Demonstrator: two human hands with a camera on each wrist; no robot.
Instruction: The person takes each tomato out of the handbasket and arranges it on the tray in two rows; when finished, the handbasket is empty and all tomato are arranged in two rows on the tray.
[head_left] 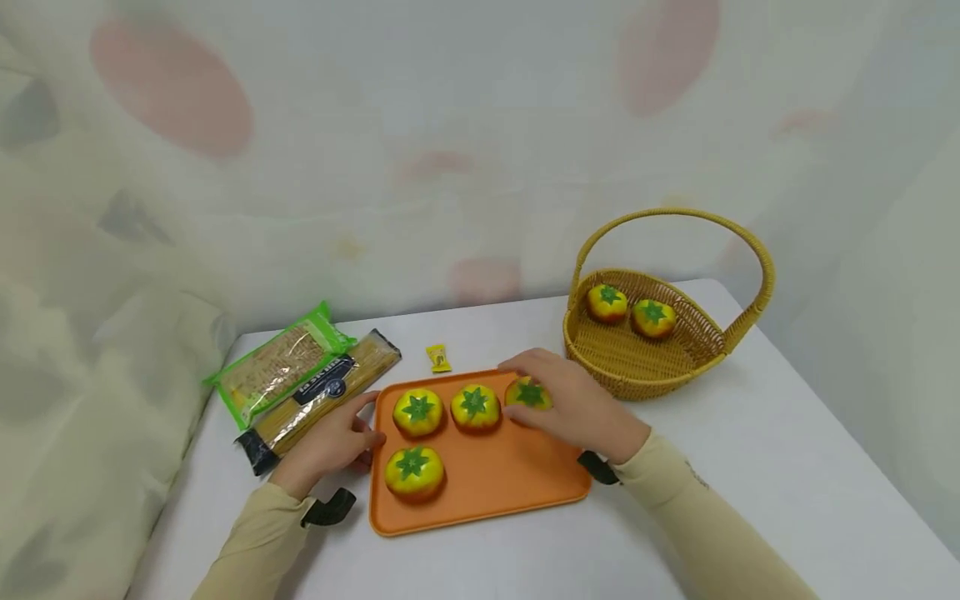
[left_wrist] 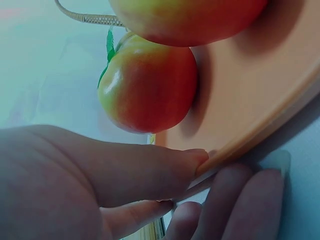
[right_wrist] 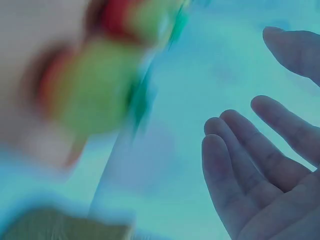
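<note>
An orange tray (head_left: 502,471) carries several yellow-and-red tomatoes with green star-shaped tops, among them a front-left tomato (head_left: 415,473) and a middle one (head_left: 476,408). At the tray's left edge my left hand (head_left: 333,442) grips the rim. In the left wrist view its thumb (left_wrist: 175,167) lies on the rim and its fingers sit below. My right hand (head_left: 573,404) hovers over the tray's back right corner, partly covering a tomato (head_left: 529,392). The right wrist view shows its fingers (right_wrist: 250,175) spread with nothing between them, apart from the blurred tomatoes (right_wrist: 92,90).
Behind the tray's right end stands a wicker basket (head_left: 630,387) with a tall handle, holding two tomatoes (head_left: 654,318). To the left lie a green-edged bag (head_left: 281,362) and a pack of spaghetti (head_left: 322,400). A small yellow packet (head_left: 438,358) rests behind the tray.
</note>
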